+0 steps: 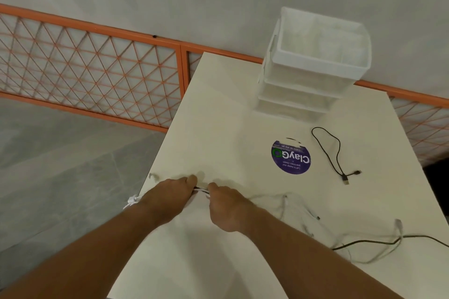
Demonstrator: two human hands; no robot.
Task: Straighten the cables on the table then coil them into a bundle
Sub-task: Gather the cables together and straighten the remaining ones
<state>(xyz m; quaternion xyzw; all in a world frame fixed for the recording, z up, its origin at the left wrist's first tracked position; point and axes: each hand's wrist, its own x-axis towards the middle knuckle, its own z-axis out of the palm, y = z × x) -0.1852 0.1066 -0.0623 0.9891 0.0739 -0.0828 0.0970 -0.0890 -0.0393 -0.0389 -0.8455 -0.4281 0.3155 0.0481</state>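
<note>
My left hand and my right hand sit close together near the left edge of the white table. Both pinch a thin bunch of black and white cables that spans the small gap between them. White cable ends hang off the table edge beside my left wrist. Pale cables trail rightward from my right hand in loose loops, blurred. A darker cable runs to the right edge. A separate black USB cable lies looped further back.
A stack of three white plastic baskets stands at the back of the table. A round purple sticker is stuck on the tabletop. An orange mesh railing runs behind, with grey floor tiles to the left.
</note>
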